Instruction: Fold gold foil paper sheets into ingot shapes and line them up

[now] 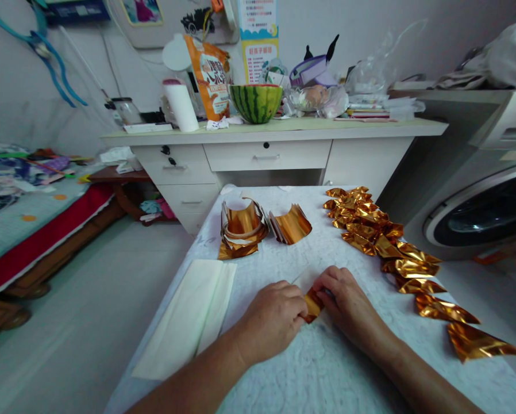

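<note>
A small piece of gold foil paper (313, 306) lies between my hands, low over the cloth-covered table. My left hand (277, 315) grips its left end with curled fingers. At the foil's upper right, my right hand (342, 293) pinches it between thumb and fingers. A pale sheet (304, 278) shows partly behind and under the hands. Beyond them sit a curled stack of gold foil sheets (243, 224) and a smaller curled stack (291, 224). Folded gold foil pieces (408, 268) run in an overlapping row down the table's right side.
White paper sheets (184, 316) lie left of my hands. Behind the table (348, 368) stands a white desk (266, 154) with a cut watermelon (256, 103), an orange snack bag (210, 80) and a paper roll (181, 106). A washing machine (477, 167) is at right, a bed (34, 230) at left.
</note>
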`<act>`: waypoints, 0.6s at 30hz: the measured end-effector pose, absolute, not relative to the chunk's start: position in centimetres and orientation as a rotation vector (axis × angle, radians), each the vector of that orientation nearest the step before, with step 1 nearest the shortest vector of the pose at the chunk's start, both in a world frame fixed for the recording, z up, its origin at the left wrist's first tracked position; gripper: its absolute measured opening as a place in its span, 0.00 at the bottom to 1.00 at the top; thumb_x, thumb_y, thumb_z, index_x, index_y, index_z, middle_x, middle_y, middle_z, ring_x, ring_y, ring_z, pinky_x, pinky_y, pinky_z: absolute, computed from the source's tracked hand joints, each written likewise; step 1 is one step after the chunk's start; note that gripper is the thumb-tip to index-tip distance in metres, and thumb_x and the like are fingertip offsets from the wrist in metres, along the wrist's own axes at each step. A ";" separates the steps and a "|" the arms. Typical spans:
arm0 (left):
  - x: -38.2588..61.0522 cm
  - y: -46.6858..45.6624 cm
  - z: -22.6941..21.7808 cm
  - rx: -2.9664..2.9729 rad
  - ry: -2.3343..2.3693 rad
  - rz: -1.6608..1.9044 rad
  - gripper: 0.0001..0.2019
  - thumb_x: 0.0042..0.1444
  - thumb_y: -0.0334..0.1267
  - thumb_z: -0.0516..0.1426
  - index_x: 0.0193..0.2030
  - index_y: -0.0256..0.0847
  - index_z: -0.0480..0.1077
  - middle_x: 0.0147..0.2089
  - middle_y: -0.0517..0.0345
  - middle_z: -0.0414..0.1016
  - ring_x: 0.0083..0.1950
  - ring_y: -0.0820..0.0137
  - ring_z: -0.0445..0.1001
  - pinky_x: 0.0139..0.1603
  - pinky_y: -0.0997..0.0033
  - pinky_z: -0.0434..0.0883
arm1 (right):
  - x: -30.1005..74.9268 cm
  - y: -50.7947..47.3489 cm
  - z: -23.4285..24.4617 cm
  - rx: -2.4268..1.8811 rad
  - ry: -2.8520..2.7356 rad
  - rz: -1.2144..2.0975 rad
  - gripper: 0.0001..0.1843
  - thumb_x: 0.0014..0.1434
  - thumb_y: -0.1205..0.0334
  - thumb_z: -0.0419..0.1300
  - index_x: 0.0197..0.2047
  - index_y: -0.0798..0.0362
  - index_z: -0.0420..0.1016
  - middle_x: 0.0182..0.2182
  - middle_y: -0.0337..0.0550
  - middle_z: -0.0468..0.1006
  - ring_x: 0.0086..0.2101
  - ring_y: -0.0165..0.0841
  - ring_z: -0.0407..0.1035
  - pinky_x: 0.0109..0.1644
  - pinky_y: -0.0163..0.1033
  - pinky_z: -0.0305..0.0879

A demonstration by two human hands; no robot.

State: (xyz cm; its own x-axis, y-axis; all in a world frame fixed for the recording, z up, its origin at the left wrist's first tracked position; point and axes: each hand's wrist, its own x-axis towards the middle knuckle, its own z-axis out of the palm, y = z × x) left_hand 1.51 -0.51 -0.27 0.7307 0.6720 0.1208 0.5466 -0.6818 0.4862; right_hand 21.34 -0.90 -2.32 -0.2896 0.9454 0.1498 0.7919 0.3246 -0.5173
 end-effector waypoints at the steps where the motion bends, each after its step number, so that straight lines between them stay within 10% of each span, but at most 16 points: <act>1: 1.5 -0.5 -0.3 2.488 0.952 0.409 0.03 0.57 0.29 0.59 0.34 0.40 0.72 0.36 0.60 0.74 0.42 0.68 0.70 0.43 0.69 0.65 | 21.3 -0.9 -2.3 -1.488 -2.179 0.520 0.12 0.62 0.72 0.51 0.32 0.52 0.73 0.33 0.44 0.72 0.36 0.37 0.64 0.41 0.42 0.59; 18: 1.4 -0.4 -0.1 2.274 1.132 0.413 0.05 0.54 0.30 0.62 0.30 0.38 0.70 0.39 0.59 0.69 0.45 0.68 0.67 0.46 0.69 0.64 | 20.5 -2.3 -1.3 -1.464 -2.256 0.657 0.02 0.57 0.65 0.61 0.34 0.48 0.74 0.39 0.43 0.70 0.41 0.39 0.63 0.43 0.45 0.56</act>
State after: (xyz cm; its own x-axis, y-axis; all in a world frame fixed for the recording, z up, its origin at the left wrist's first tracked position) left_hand 1.36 -0.44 -0.15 0.5961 0.8025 0.0250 0.6299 -0.4867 0.6053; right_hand 20.52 -2.32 -1.35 -0.3911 0.9187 0.0546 0.7460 0.3512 -0.5658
